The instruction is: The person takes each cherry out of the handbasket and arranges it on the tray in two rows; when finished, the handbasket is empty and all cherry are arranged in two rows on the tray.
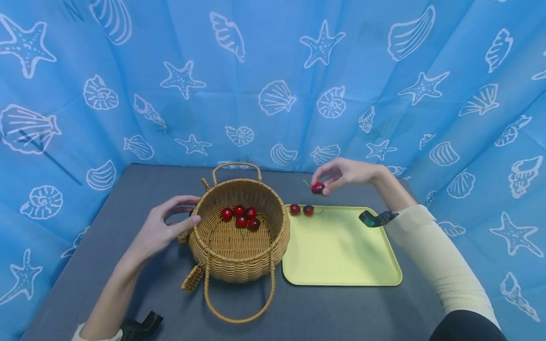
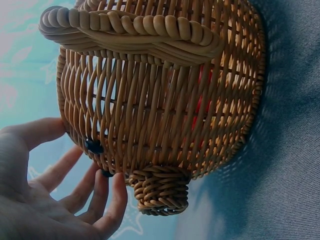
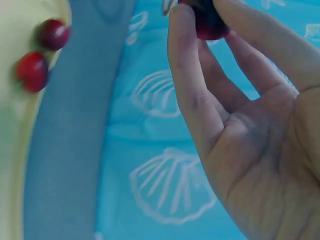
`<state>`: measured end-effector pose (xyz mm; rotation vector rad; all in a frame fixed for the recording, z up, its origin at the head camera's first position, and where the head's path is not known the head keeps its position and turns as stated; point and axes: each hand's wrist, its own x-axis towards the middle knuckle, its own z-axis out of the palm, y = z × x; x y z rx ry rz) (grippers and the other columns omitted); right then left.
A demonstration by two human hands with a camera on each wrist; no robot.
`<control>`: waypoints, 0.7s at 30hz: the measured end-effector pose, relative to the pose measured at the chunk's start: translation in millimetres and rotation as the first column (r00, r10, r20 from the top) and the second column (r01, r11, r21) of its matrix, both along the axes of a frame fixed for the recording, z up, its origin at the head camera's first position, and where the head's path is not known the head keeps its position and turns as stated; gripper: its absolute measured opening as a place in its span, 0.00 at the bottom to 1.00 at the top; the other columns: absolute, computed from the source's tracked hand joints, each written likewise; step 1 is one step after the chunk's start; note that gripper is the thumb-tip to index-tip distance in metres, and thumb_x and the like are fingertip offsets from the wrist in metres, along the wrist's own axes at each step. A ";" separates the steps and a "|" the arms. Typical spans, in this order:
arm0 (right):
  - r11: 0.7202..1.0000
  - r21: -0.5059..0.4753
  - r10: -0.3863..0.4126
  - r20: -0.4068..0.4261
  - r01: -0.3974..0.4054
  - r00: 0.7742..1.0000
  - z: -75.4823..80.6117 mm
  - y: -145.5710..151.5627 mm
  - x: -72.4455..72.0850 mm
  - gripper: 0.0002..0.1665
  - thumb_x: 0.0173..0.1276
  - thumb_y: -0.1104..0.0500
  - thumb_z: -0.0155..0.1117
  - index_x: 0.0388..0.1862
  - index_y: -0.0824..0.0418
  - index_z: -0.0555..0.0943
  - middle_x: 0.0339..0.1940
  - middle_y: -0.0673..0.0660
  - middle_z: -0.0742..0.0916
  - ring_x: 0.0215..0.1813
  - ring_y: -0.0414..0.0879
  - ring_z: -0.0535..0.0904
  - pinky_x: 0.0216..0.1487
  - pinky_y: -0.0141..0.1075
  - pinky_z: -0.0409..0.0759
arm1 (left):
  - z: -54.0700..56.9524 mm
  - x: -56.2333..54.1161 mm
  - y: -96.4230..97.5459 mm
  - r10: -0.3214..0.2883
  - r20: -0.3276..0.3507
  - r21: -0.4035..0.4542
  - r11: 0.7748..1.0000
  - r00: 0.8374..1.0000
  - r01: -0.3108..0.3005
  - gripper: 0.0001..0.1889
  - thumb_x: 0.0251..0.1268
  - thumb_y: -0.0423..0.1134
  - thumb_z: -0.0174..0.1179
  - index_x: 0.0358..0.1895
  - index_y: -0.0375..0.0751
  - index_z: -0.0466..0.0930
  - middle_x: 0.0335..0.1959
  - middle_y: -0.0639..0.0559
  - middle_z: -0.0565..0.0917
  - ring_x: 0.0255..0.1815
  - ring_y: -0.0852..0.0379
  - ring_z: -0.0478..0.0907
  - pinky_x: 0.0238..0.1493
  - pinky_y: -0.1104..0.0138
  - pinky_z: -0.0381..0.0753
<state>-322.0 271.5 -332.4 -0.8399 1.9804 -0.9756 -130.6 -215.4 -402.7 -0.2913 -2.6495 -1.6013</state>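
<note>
My right hand [image 1: 341, 173] pinches a dark red cherry [image 1: 317, 188] with a thin stem between thumb and fingertips, above the tray's far edge. In the right wrist view the same cherry [image 3: 210, 20] is cut off at the top. Two more cherries, one on the left [image 1: 295, 209] and one with a stem [image 1: 308, 210], lie at the far left corner of the yellow tray [image 1: 341, 246]. Left of the tray stands a round wicker basket [image 1: 239, 270] with several cherries [image 1: 241, 221] inside. My left hand [image 1: 164, 225] touches its left side, thumb at the rim, fingers spread loosely.
The basket has two hoop handles, the near one [image 1: 239, 321] folded down toward me. Wicker knobs [image 1: 193, 278] and dark beads [image 2: 94, 146] stick out from its side. A blue curtain [image 1: 256, 94] with shells and starfish hangs behind the grey tabletop [image 1: 179, 308].
</note>
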 end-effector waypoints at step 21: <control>0.946 0.087 -0.290 -0.190 0.311 0.938 -85.8 63.5 35.1 0.27 0.74 0.61 0.74 0.70 0.64 0.83 0.67 0.67 0.88 0.64 0.58 0.89 0.60 0.35 0.87 | -1.6 0.7 0.3 -0.002 0.003 0.005 1.000 1.000 0.002 0.25 0.77 0.45 0.69 0.73 0.48 0.79 0.72 0.43 0.82 0.73 0.37 0.77 0.68 0.30 0.76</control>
